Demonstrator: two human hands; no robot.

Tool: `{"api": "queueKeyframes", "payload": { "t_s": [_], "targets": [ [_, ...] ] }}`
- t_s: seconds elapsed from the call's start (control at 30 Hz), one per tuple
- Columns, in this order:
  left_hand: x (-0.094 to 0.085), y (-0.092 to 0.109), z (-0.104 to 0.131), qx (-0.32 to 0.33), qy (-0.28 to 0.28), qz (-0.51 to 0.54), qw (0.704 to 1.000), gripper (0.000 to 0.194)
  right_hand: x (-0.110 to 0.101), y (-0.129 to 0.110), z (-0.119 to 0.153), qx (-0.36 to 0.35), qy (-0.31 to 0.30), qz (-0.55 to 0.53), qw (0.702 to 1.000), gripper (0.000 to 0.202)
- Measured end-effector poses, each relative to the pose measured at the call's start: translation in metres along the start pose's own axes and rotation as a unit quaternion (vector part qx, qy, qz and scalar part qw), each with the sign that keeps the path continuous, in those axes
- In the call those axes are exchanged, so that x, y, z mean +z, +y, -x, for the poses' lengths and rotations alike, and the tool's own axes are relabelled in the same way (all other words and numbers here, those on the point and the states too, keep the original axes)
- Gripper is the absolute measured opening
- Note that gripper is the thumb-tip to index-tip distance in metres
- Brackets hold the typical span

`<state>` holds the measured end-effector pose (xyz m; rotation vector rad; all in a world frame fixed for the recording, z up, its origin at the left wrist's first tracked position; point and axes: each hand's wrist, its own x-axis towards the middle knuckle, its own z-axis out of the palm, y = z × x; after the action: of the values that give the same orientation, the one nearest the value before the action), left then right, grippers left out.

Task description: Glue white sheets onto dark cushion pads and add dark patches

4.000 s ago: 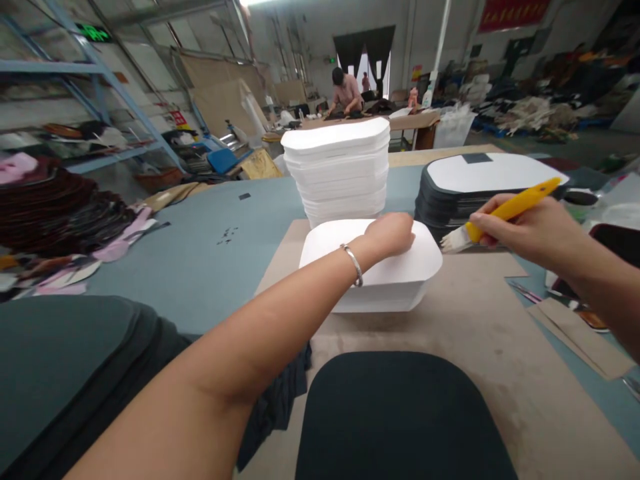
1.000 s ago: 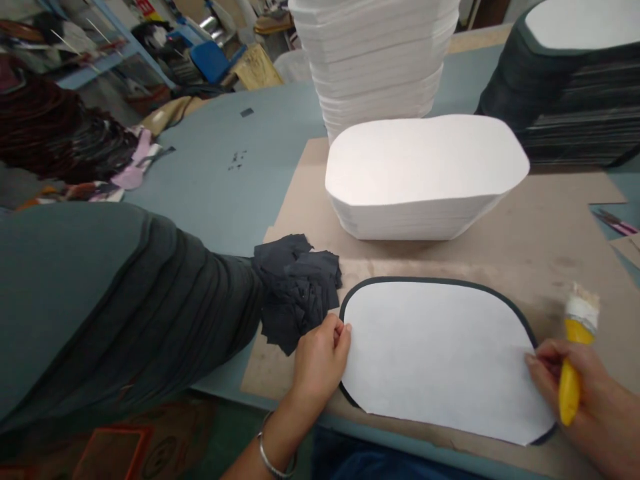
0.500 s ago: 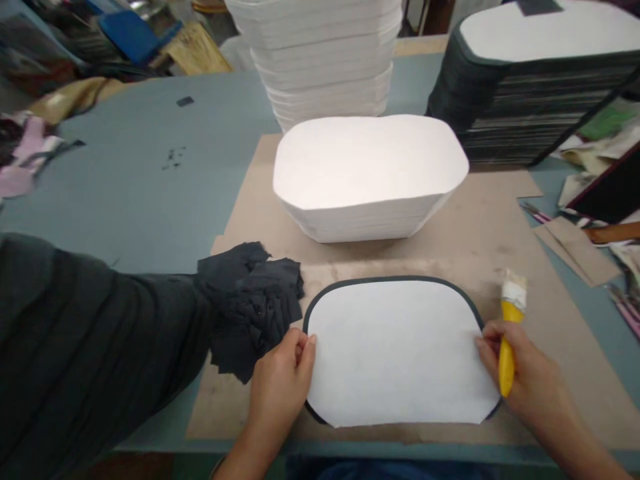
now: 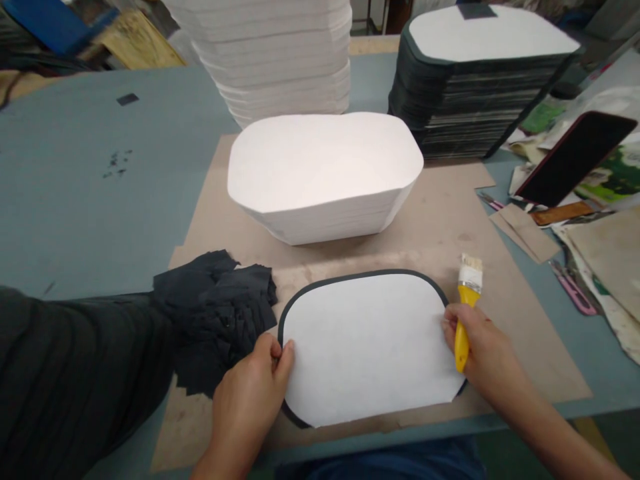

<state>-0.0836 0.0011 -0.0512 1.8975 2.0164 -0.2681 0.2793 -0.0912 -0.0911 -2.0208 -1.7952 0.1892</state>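
Note:
A white rounded panel (image 4: 367, 340) with a dark border round its sides and far edge lies in front of me. My left hand (image 4: 247, 393) pinches its left edge between thumb and fingers. On the opposite side, my right hand (image 4: 484, 343) has its fingertips at the panel's right edge. That same hand keeps a yellow-handled paintbrush (image 4: 469, 290) tucked in it, bristles pointing away from me. A heap of thin black fabric pieces (image 4: 220, 313) lies just beyond my left hand.
White panels are stacked at centre (image 4: 325, 163), with a taller white stack (image 4: 280, 60) behind. Black-edged panels (image 4: 450, 107) form a pile at back right. A phone (image 4: 575, 160) leans at right near pink-handled snips (image 4: 573, 287). A dark sleeve (image 4: 85, 373) reaches in from the left.
The view has swung to the right, so everything appears farther left. The panel looks slightly turned, its right end farther from me. Both hands keep their hold.

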Motion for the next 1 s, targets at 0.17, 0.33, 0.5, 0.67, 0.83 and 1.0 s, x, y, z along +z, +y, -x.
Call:
{"api": "queueKeyframes", "payload": {
  "t_s": [0.17, 0.33, 0.5, 0.67, 0.83, 1.0],
  "targets": [
    [0.008, 0.034, 0.008, 0.208, 0.234, 0.0, 0.95, 0.045, -0.001, -0.008, -0.003, 0.021, -0.049, 0.048, 0.997, 0.017],
    [0.04, 0.073, 0.014, 0.346, 0.211, -0.017, 0.914, 0.062, -0.011, -0.007, -0.001, 0.028, -0.073, 0.091, 0.993, 0.015],
    [0.048, 0.074, 0.012, 0.328, 0.179, -0.015, 0.927, 0.068, -0.011, -0.032, -0.014, -0.007, -0.026, 0.169, 0.985, 0.019],
    [0.047, 0.072, 0.014, 0.324, 0.181, -0.018, 0.929, 0.07, 0.036, -0.079, -0.041, -0.177, -0.002, 0.003, 0.984, 0.009],
    [0.05, 0.075, 0.015, 0.319, 0.19, -0.016, 0.928, 0.074, 0.067, -0.084, -0.046, -0.186, -0.008, -0.028, 0.982, 0.009],
    [0.047, 0.075, 0.015, 0.314, 0.191, 0.002, 0.93, 0.072, 0.042, -0.082, -0.045, -0.164, -0.002, -0.08, 0.983, 0.023]
  ]
}}
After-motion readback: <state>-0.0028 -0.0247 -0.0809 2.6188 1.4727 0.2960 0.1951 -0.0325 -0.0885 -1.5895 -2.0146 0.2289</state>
